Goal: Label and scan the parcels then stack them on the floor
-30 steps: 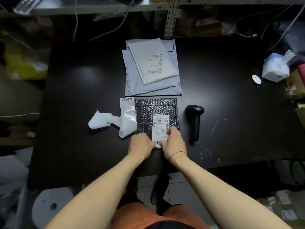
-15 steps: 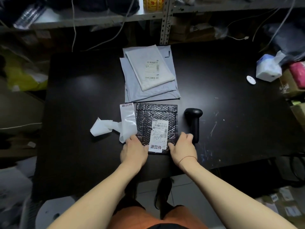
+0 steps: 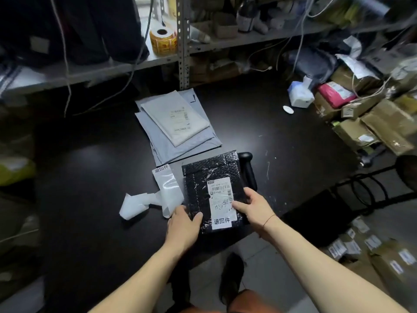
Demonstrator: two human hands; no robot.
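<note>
A black bubble-wrap parcel [image 3: 203, 177] with a white shipping label [image 3: 220, 195] and a white sticker at its near end is held above the near edge of the black table [image 3: 90, 177]. My left hand [image 3: 184, 224] grips its near left corner, thumb on top. My right hand [image 3: 253, 207] grips its right edge, thumb on the label. A black handheld scanner [image 3: 248, 168] lies just right of the parcel, partly hidden by it. A strip of label backing [image 3: 167, 186] with one printed sticker lies to its left.
A stack of grey and white mailer bags [image 3: 178, 125] lies behind the parcel. Metal shelving [image 3: 184, 41] with a yellow label roll [image 3: 163, 40] stands at the back. Cardboard boxes [image 3: 372, 123] pile up at the right; labelled parcels [image 3: 383, 256] lie on the floor at lower right.
Both hands have taken hold of the black parcel and lifted it slightly, turned toward the right. The camera view has swung to the right.
</note>
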